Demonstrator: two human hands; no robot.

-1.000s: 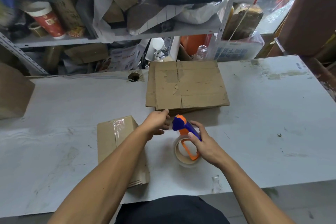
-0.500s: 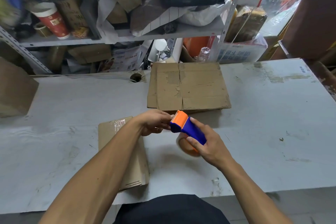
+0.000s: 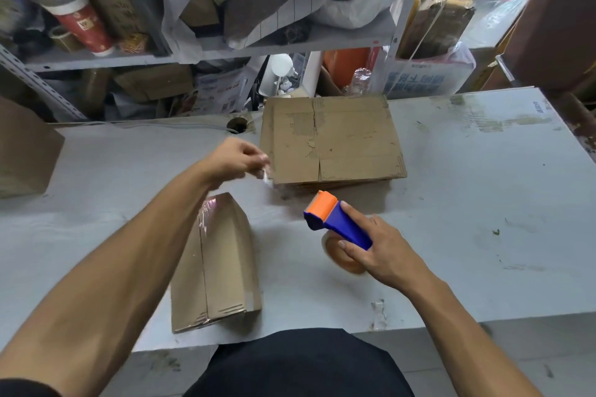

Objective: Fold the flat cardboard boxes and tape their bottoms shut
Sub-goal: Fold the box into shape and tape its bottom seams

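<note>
At about 9 o'clock a brown box (image 3: 25, 151) sits at the far left edge of the grey counter (image 3: 467, 203). Near the middle, at about 7 o'clock, a folded box (image 3: 222, 267) lies on the counter with shiny clear tape along its top and down its seam. The left arm reaches over the left side of this box. The left hand (image 3: 235, 159) is up at about 11 o'clock, with its fingers pinched together on the loose end of the clear tape (image 3: 266, 176). The tape end is blurry, so its shape is hard to tell. Just to the right, at 12 o'clock, a stack of flat cardboard boxes (image 3: 332, 138) lies near the back of the counter. At about 3 o'clock from the folded box, the right hand (image 3: 377, 245) holds the blue and orange tape dispenser (image 3: 335, 219) with its fingers wrapped around the blue handle. The roll of tape sits under the hand. Behind the counter are messy shelves (image 3: 129, 58) full of bags and boxes.
</note>
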